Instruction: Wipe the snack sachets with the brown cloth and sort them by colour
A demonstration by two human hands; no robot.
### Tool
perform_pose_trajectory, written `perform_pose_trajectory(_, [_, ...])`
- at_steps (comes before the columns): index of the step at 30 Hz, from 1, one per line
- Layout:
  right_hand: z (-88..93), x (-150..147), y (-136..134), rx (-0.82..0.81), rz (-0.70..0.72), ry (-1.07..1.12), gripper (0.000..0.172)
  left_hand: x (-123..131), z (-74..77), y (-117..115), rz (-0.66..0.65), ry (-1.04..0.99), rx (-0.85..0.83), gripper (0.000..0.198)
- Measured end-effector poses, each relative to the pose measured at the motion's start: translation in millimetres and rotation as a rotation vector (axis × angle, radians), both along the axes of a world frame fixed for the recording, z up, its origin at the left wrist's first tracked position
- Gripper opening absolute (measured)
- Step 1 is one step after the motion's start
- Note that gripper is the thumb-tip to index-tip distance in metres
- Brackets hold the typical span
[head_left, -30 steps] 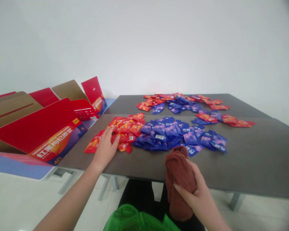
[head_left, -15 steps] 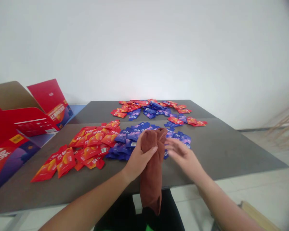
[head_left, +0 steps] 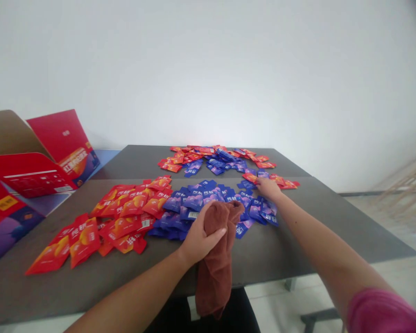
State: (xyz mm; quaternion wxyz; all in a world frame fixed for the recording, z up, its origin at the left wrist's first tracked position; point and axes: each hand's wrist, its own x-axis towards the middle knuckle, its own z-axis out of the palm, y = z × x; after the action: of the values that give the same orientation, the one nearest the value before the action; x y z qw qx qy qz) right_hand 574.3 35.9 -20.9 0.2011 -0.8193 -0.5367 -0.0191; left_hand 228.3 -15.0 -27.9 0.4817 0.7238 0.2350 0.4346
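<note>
My left hand [head_left: 203,236] is closed round the gathered top of a brown cloth [head_left: 217,273], which hangs down past the table's front edge. My right hand [head_left: 268,188] reaches far forward, its fingertips at a red packet [head_left: 250,177] and a blue packet [head_left: 246,185] on the right of the table; its grip is hidden. Below the cloth's top and beyond it lies a heap of blue packets [head_left: 197,201]. To its left is a heap of red packets [head_left: 128,208].
A mixed pile of red and blue packets [head_left: 217,159] lies at the back of the grey table [head_left: 319,217]. More red packets [head_left: 284,181] sit right of my right hand. An open red and blue carton [head_left: 31,171] stands at the left. A white wall rises behind.
My right hand has moved from beside the cloth, forward and to the right, to the packets farther back. The cloth stays in my left hand, slightly lower. The view has shifted a little.
</note>
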Motion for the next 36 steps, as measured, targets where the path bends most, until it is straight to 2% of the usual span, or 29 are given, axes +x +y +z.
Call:
perform_pose_trajectory(3, [1.9,4.1,-4.4,0.009,-0.087,-0.033,0.023,0.8,6.6,4.2,0.087,-0.094,-0.079,0.064])
perform_pose_trajectory(7, [21.1,-0.9,-12.4,0.138,-0.189,-0.041,0.033,-0.5,14.5,8.1,0.139,-0.193,-0.22,0.059])
perform_pose_trajectory(11, [43.1,-38.1,-17.6,0.311,-0.2,-0.003,0.041,-0.9,27.4,17.1,0.086,-0.331,-0.36,0.054])
perform_pose_trajectory(13, [49.9,-70.4,-20.7,0.382,-0.117,0.074,0.041,1.8,39.3,25.8,0.04,-0.404,-0.449,0.056])
perform_pose_trajectory(16, [55.9,-123.0,-27.4,0.514,0.2,0.56,0.034,6.1,57.6,41.3,-0.056,-0.485,-0.621,0.054])
perform_pose_trajectory(18, [58.0,-151.0,-33.3,0.437,0.375,0.766,0.028,5.7,64.3,49.6,-0.092,-0.516,-0.699,0.05])
perform_pose_trajectory(20, [58.0,-168.4,-40.1,0.37,0.472,0.905,0.025,1.7,64.7,54.3,-0.073,-0.527,-0.732,0.044])
perform_pose_trajectory(24, [50.2,-176.0,-51.8,0.272,0.528,1.122,0.025,-9.4,56.2,54.4,-0.02,-0.462,-0.743,0.037])
perform_pose_trajectory(27, [42.9,-174.2,-56.3,0.237,0.571,1.262,0.026,-10.6,51.2,49.5,-0.038,-0.405,-0.71,0.035])
perform_pose_trajectory(29, [39.4,-174.6,-57.4,0.243,0.617,1.316,0.032,-6.8,48.5,44.5,-0.07,-0.348,-0.665,0.035])
perform_pose_trajectory(31, [36.7,-176.3,-57.8,0.198,0.675,1.308,0.045,-0.9,45.8,39.0,-0.087,-0.267,-0.584,0.039])
perform_pose_trajectory(33, [35.0,-178.0,-58.5,0.121,0.714,1.282,0.048,4.5,44.2,34.5,-0.056,-0.198,-0.473,0.046])
perform_pose_trajectory(36, [36.3,-177.4,-62.3,0.081,0.737,1.241,0.052,6.3,46.8,34.2,0.108,-0.161,-0.279,0.051])
